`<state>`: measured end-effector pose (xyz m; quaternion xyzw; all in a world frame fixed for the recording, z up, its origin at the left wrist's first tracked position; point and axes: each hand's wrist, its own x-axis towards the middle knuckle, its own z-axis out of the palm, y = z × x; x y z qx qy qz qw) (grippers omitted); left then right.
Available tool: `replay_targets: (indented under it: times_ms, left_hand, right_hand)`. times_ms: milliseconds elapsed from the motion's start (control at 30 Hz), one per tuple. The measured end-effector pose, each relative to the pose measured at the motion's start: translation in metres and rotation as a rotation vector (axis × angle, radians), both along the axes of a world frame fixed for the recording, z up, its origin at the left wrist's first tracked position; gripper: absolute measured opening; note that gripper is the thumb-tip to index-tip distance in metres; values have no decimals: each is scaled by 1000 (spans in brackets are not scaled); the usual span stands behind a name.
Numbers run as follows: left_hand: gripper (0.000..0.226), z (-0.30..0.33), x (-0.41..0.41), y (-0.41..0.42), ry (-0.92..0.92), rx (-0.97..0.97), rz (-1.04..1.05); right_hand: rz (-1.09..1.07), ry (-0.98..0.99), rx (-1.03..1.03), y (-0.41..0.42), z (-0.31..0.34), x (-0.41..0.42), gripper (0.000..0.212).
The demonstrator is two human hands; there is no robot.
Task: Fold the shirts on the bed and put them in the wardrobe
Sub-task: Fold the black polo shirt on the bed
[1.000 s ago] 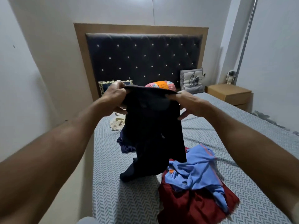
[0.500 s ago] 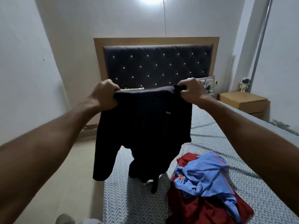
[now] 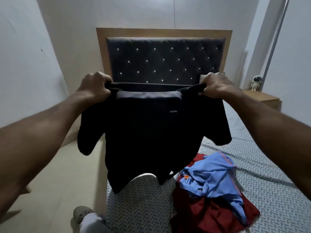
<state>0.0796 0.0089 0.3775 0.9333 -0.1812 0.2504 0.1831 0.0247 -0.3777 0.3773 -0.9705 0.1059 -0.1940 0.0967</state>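
A black short-sleeved shirt (image 3: 151, 135) hangs spread out in front of me above the bed (image 3: 269, 190). My left hand (image 3: 94, 88) grips its left shoulder and my right hand (image 3: 217, 86) grips its right shoulder, both held at chest height. The sleeves droop to either side and the hem dangles just over the patterned sheet. On the bed to the lower right lies a crumpled blue shirt (image 3: 217, 179) on top of a red garment (image 3: 212, 216). No wardrobe shows in the head view.
A dark tufted headboard (image 3: 165, 59) in a wooden frame stands behind the shirt. A wooden nightstand (image 3: 262, 100) with a small astronaut figure (image 3: 255, 82) sits at the right. Bare floor runs along the bed's left side, where my shoe (image 3: 80, 214) shows.
My hands have moved apart and raised the black shirt, stretching it from a bunched fold into a fully spread shape. It has lifted off the bed and hides the pillows.
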Motion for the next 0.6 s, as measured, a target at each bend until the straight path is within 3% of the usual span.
replay_targets:
  times_ms: [100,167,300,433,500,600]
  left_hand:
    - [27,-6,4,-3,-25,-206,146]
    - [20,-13,10,-1,18,-234,154]
    - [23,-40,23,11,152,24,125]
    - [21,-86,47,14,303,108,274]
    - [21,-112,61,6,442,-18,317]
    - [22,-144,99,-4,688,-519,308]
  right_hand:
    - [-12,-266,300,5,-10,-2,25]
    - [-12,-259,338,5,-19,-4,25]
    - [-101,36,110,-11,-54,6,28]
    - [-115,338,132,-22,-105,30,29]
    - [-132,382,216,-18,-128,44,23]
    - [-145,362,665,-10,-150,82,15]
